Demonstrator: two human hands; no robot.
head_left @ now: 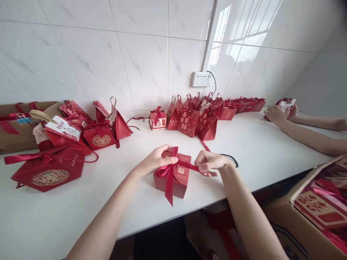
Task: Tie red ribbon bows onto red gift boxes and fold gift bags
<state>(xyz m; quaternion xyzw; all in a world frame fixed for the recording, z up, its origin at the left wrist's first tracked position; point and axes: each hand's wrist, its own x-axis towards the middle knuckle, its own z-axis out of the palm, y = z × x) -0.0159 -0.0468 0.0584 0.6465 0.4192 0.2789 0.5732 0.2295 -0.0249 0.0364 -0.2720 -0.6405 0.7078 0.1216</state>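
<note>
A red gift box (pixel 173 182) with gold lettering stands near the table's front edge, a dark red ribbon (pixel 169 182) tied over its top. My left hand (pixel 158 159) rests on the box's upper left corner, its thumb pressing the ribbon by the knot. Just right of the box, my right hand (pixel 211 163) is closed on a ribbon end, which runs taut from the knot. One ribbon tail hangs down the front of the box, and a loop lies left of the knot.
Red gift boxes (pixel 189 119) line the white table (pixel 130 202) by the wall, with more boxes (pixel 51 171) at left. Another person's hands (pixel 279 113) hold a box at far right. An open carton (pixel 282 206) stands at lower right. A black cable (pixel 231 159) lies behind my right hand.
</note>
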